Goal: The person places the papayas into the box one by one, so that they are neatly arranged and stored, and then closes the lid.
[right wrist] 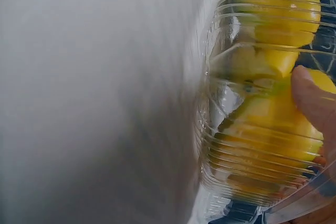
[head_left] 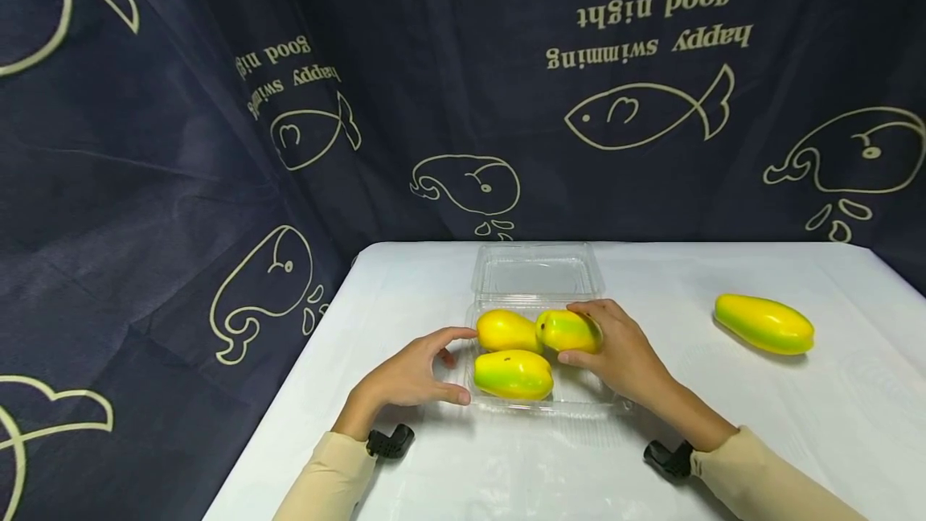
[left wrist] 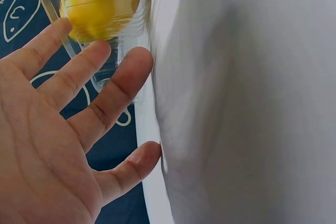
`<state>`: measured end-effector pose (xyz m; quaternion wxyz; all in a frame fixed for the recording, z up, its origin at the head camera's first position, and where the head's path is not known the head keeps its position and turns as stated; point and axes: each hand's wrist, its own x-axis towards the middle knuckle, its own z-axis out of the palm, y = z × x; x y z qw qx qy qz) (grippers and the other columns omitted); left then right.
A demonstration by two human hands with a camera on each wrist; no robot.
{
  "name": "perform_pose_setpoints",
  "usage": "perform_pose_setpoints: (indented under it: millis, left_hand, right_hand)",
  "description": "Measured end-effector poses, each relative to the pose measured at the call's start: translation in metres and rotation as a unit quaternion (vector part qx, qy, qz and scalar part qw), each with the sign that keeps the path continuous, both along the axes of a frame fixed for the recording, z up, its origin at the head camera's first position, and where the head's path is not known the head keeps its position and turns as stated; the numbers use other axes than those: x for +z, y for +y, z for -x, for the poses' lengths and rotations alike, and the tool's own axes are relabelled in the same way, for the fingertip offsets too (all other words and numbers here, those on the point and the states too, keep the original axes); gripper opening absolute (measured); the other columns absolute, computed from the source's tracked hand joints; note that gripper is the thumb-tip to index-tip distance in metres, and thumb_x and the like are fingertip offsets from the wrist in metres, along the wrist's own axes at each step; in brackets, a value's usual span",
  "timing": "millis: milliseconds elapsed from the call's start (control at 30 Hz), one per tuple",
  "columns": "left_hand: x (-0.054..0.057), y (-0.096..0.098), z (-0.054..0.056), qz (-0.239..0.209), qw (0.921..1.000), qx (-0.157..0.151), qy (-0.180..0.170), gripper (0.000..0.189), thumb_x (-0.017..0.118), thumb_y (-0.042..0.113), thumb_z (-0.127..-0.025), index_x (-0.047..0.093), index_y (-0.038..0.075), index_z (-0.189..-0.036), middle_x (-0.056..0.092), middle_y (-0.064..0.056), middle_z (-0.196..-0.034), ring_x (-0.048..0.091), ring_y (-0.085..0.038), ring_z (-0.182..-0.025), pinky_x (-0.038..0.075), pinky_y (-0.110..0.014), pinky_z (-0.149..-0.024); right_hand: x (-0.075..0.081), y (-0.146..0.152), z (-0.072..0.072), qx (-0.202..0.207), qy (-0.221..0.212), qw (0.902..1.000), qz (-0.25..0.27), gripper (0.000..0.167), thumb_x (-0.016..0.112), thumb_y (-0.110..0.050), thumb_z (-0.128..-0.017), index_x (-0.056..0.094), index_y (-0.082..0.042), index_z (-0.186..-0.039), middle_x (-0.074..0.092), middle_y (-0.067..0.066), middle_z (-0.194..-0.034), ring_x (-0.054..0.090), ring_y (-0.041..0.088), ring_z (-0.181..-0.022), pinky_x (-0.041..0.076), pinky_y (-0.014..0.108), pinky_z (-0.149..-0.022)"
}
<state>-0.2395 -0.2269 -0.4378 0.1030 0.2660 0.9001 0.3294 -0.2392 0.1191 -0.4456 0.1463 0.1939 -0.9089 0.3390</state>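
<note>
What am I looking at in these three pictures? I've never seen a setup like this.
There's no machine: a person works with bare hands. The wide picture comes from a camera worn on the head, the two close ones from cameras on each wrist. On the white-covered table sits a clear plastic clamshell container, its lid laid open. Two papayas lie inside; a loose papaya lies off to the right. The right grip holds another papaya at the container; the left grip, beside it, holds nothing.

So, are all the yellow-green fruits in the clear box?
No, one yellow-green fruit lies on the white table, well to the right of the clear box.
</note>
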Motion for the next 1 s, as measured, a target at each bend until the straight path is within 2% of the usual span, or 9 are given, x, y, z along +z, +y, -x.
perform_pose_setpoints:
  millis: [267, 433, 800, 1000]
  left_hand:
    - [0.0014, 0.0019, 0.0001, -0.001, 1.0000, -0.001, -0.002, 0.091, 0.088, 0.049, -0.071, 0.040, 0.044, -0.148, 0.049, 0.013, -0.149, 0.058, -0.014, -0.110, 0.049, -0.039, -0.093]
    - [0.0015, 0.0023, -0.0002, 0.001, 1.0000, 0.002, -0.003, 0.091, 0.088, 0.050, -0.072, 0.040, 0.045, -0.148, 0.049, 0.014, -0.148, 0.058, -0.012, -0.110, 0.049, -0.038, -0.093]
    - [-0.0013, 0.0012, 0.0003, 0.001, 1.0000, -0.001, -0.002, 0.089, 0.088, 0.048, -0.072, 0.040, 0.045, -0.148, 0.049, 0.013, -0.149, 0.058, -0.013, -0.109, 0.049, -0.037, -0.092]
    - [-0.0003, 0.0011, 0.0003, 0.001, 1.0000, 0.000, -0.002, 0.090, 0.088, 0.049, -0.072, 0.040, 0.045, -0.148, 0.049, 0.012, -0.149, 0.058, -0.013, -0.110, 0.049, -0.038, -0.093]
  right_hand:
    - [0.0044, -0.0012, 0.0015, -0.022, 0.012, 0.9996, 0.010, 0.070, 0.090, -0.033, -0.073, 0.061, -0.010, -0.131, 0.060, 0.014, -0.128, 0.058, 0.035, -0.120, 0.046, 0.056, -0.098]
    - [0.0042, -0.0017, 0.0012, -0.020, 0.009, 0.9997, 0.005, 0.073, 0.091, -0.033, -0.072, 0.060, -0.008, -0.133, 0.060, 0.015, -0.128, 0.059, 0.035, -0.118, 0.047, 0.055, -0.096]
    - [0.0031, -0.0024, -0.0003, -0.014, 0.006, 0.9998, 0.010, 0.077, 0.091, -0.037, -0.071, 0.058, -0.012, -0.136, 0.058, 0.013, -0.132, 0.057, 0.035, -0.123, 0.046, 0.056, -0.100]
    - [0.0058, -0.0015, -0.0018, -0.024, 0.033, 0.9992, 0.003, 0.075, 0.091, -0.038, -0.071, 0.059, -0.014, -0.135, 0.058, 0.009, -0.132, 0.057, 0.034, -0.124, 0.048, 0.056, -0.098]
